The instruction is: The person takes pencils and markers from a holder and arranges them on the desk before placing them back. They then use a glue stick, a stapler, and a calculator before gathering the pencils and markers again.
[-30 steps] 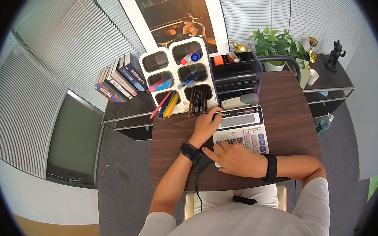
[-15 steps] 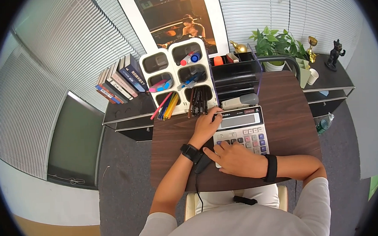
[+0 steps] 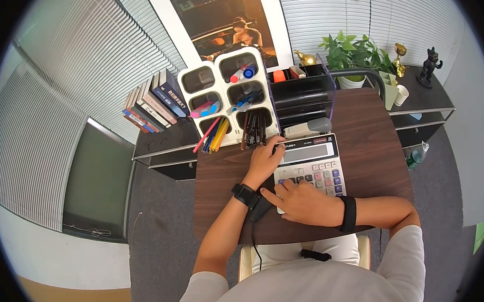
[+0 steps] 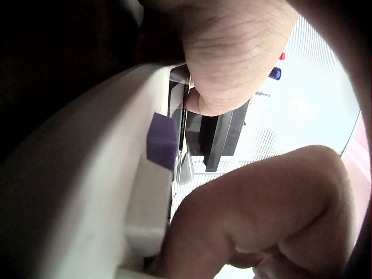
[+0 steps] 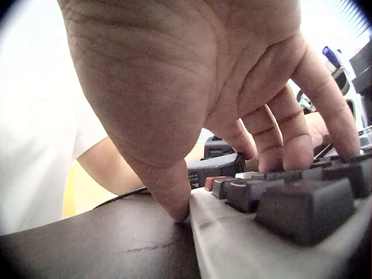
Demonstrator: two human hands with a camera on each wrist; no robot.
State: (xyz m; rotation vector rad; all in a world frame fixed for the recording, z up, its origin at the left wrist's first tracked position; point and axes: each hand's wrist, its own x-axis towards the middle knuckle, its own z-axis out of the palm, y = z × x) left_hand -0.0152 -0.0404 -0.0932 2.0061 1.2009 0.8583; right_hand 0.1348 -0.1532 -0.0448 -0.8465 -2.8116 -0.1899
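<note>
A white desktop calculator [image 3: 310,152] with a grey screen and dark, grey, pink and purple keys lies on the brown table. My left hand [image 3: 263,163] holds it at the far left corner, thumb at the edge by the screen. My right hand [image 3: 310,203] lies over the lower keys, hiding several of them. Its fingertips [image 5: 298,152] rest on the dark keys [image 5: 305,203] in the right wrist view, while the thumb reaches down beside the calculator's near edge. A purple key [image 4: 161,139] stands out close up in the left wrist view.
Behind the calculator stand a white pen organizer [image 3: 221,91] with pens and pencils and a black desk rack [image 3: 303,96]. A grey-and-white object [image 3: 308,128] lies just past the screen. Books [image 3: 156,101], a potted plant [image 3: 352,55] and a white cup [image 3: 401,95] stand farther back.
</note>
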